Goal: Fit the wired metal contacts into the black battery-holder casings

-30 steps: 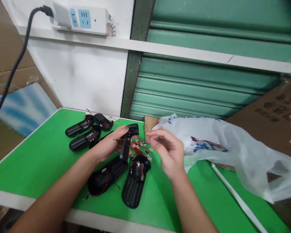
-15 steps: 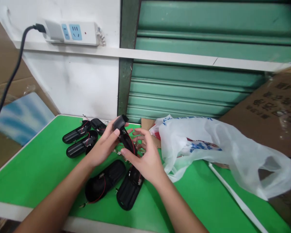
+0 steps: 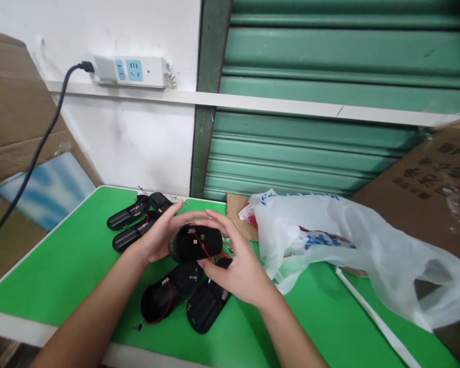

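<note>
Between my hands is a black plastic housing [image 3: 194,243], its hollow inside turned up toward me, with a red wire and small parts in it. My left hand [image 3: 159,239] grips its left end, and my right hand [image 3: 242,263] has fingers and thumb around its right end. Just below it on the table lie two similar black housings, one open with a red wire [image 3: 164,296] and one tilted beside it [image 3: 207,306]. Thin wires with small metal bits show near my right fingers, partly hidden.
More black housings [image 3: 126,214] lie at the back left of the green table [image 3: 72,266]. A white plastic bag [image 3: 322,220] and a white strip [image 3: 375,317] are on the right. A power strip [image 3: 138,71] with a black cable hangs on the wall; cardboard stands at both sides.
The housing in my hands has turned from steeply tilted to roughly level, its hollow inside now showing, and come lower. My right hand has closed around its right end. The camera view has shifted slightly.
</note>
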A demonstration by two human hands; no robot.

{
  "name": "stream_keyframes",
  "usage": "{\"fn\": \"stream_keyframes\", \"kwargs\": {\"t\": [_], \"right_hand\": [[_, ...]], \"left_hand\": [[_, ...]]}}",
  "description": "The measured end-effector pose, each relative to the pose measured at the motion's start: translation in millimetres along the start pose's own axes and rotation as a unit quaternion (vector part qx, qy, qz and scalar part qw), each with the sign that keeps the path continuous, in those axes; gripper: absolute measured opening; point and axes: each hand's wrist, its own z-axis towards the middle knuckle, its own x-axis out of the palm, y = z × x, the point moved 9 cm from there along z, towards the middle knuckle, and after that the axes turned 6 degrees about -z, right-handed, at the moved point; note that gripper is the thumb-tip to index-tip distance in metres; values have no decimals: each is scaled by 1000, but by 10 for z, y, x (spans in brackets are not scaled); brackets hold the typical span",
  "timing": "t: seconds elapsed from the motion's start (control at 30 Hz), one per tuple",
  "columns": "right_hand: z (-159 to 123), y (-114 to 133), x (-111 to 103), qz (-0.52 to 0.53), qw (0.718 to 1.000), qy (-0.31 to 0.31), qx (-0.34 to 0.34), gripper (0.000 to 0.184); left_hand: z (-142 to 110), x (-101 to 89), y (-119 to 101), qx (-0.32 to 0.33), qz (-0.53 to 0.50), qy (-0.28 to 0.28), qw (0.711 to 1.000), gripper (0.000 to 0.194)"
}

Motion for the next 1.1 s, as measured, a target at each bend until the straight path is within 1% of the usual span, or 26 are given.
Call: {"fn": "stream_keyframes", "kwargs": {"t": [0.07, 0.17, 0.27, 0.37, 0.47, 0.57, 0.63, 0.7, 0.77, 0.8, 0.83, 0.87, 0.9, 0.97, 1.0, 1.1], "right_hand": [[-7, 78, 20, -55, 998, -8, -32, 87], [-9, 134, 14, -97, 992, -36, -67, 90], [-3, 78, -24, -106, 991, -61, -62, 84], [3, -19, -82, -123, 987, -96, -44, 78], [-3, -53, -138, -164, 976, -137, -45, 76], [-15, -7, -178, -188, 966, -165, -61, 70], [-31, 34, -224, -187, 962, -186, -68, 62], [-65, 60, -308, -181, 955, -226, -67, 51], [-103, 37, -396, -165, 948, -267, -50, 35], [-109, 7, -413, -154, 949, -273, -36, 25], [-100, -28, -401, -140, 954, -264, -22, 15], [-78, -62, -362, -127, 962, -242, -9, 7], [-52, -91, -304, -115, 970, -213, 3, 5], [-10, -141, -180, -89, 982, -165, 31, 10], [2, -171, -130, -70, 985, -152, 51, 11], [4, -287, -25, 11, 982, -149, 113, 21]], "left_hand": [[-30, -5, 76, -38, 16, 12, 999, 60], [-50, -8, 137, -59, 32, 19, 998, 50], [-32, 40, 132, -43, 10, 40, 998, 44], [2, 92, 129, -20, -20, 63, 998, 43], [29, 115, 204, -37, -31, 77, 996, 42], [47, 124, 228, -40, -49, 87, 994, 46], [63, 94, 190, -22, -62, 74, 995, 47], [75, 34, 122, 8, -71, 41, 997, 48], [73, -29, 27, 51, -83, 0, 995, 47], [66, -49, -17, 72, -93, -17, 993, 46], [57, -60, -56, 90, -104, -31, 990, 45], [46, -64, -91, 108, -115, -42, 987, 44], [36, -63, -118, 123, -124, -52, 983, 43], [22, -49, -148, 143, -133, -64, 979, 43], [21, -41, -152, 148, -135, -67, 977, 44], [37, -12, -110, 138, -142, -64, 978, 45]]}}
